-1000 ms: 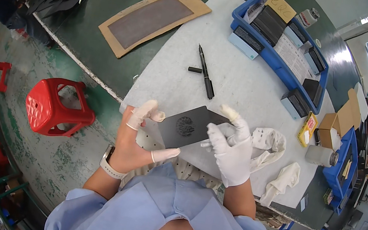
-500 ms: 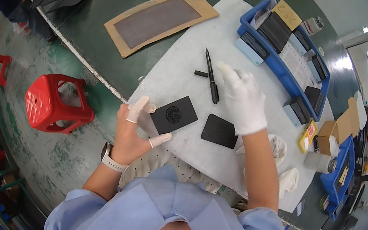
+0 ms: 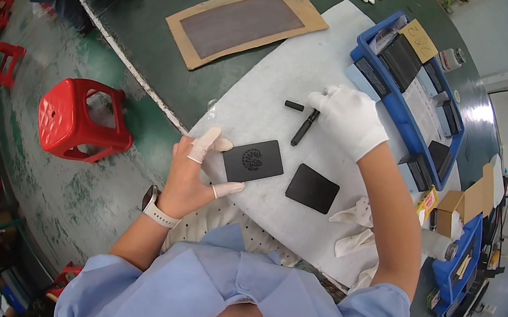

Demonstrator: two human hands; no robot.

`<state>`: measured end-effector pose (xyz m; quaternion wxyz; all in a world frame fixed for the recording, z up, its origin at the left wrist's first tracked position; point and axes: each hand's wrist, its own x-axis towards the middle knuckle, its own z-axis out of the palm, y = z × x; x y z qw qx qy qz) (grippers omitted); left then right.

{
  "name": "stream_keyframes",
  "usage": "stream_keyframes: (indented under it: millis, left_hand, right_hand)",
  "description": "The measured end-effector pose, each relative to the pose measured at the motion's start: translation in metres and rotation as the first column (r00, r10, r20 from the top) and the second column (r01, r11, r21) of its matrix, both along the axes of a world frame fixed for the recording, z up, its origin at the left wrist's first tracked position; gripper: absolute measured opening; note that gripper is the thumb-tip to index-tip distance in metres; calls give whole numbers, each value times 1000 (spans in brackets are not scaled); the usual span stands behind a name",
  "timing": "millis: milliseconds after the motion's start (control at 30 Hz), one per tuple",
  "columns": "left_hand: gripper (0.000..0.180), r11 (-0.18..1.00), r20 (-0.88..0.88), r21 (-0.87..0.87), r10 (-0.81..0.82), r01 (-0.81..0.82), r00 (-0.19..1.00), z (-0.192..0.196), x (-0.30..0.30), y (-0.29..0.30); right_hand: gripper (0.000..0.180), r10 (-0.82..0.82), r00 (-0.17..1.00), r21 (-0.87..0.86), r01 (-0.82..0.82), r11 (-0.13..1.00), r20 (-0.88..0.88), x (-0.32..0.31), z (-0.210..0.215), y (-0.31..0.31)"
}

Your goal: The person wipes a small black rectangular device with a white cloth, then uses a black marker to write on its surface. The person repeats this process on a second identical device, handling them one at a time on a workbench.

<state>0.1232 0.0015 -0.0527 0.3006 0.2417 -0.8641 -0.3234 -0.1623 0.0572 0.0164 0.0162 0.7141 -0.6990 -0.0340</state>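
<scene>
While the bare left hand (image 3: 194, 172) with finger cots pinches the thin black rectangular card with a round emblem (image 3: 253, 160) by its edge over the white pad (image 3: 280, 82), likely stiff, light and smudge-prone, the white-gloved right hand (image 3: 348, 117) closes on the black marker pen (image 3: 305, 127).

A: What does the left hand (image 3: 192, 172) hold?
B: A flat black card (image 3: 253, 160) with a round emblem, face up, level, gripped at its left edge.

A: And the right hand (image 3: 348, 117)?
B: It grasps a black pen (image 3: 304, 127) lying on white padding (image 3: 266, 87).
</scene>
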Motion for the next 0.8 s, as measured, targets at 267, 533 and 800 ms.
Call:
stream_keyframes:
  millis: [267, 533, 800]
  left_hand:
    - [95, 1000, 25, 25, -5, 4, 1000, -1, -3, 1]
    - [95, 997, 102, 77, 6, -14, 995, 7, -3, 3]
    - [94, 995, 111, 91, 29, -39, 993, 10, -5, 5]
  right_hand:
    - [8, -294, 178, 124, 623, 773, 939, 21, 11, 47]
    - [19, -90, -210, 178, 451, 875, 974, 59, -44, 56]
    - [21, -114, -80, 137, 434, 890, 990, 62, -53, 60]
